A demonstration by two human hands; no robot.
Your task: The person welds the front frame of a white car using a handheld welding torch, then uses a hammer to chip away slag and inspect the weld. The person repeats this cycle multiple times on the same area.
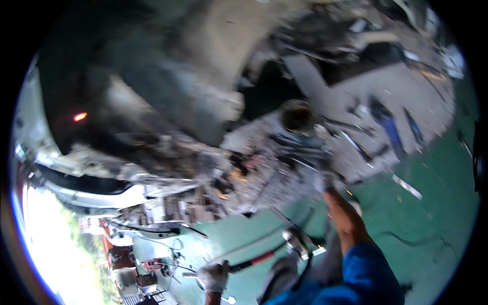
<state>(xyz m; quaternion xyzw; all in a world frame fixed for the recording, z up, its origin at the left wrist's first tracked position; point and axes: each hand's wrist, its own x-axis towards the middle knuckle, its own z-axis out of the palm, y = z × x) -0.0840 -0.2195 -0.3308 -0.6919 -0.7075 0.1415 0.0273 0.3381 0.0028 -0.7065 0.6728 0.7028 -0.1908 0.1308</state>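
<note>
My left hand (213,277), in a pale glove, is closed around a long tool with a red and black handle (256,259). The handle slants up to the right across my legs, and a short grey end sticks out to the left of the fist. Its far end lies near my feet, where I cannot make out its shape. My right hand (325,180), also gloved, reaches to the near edge of a grey, littered bench (351,101). It is close to several metal tools (305,152); motion blur hides its fingers.
A round brown-topped container (297,117) stands on the bench. Blue-handled tools (391,129) lie to the right. A small orange-red glow (80,117) shows in the dark area at far left. On the green floor (432,203) are a pale strip (406,186) and a cable (414,241).
</note>
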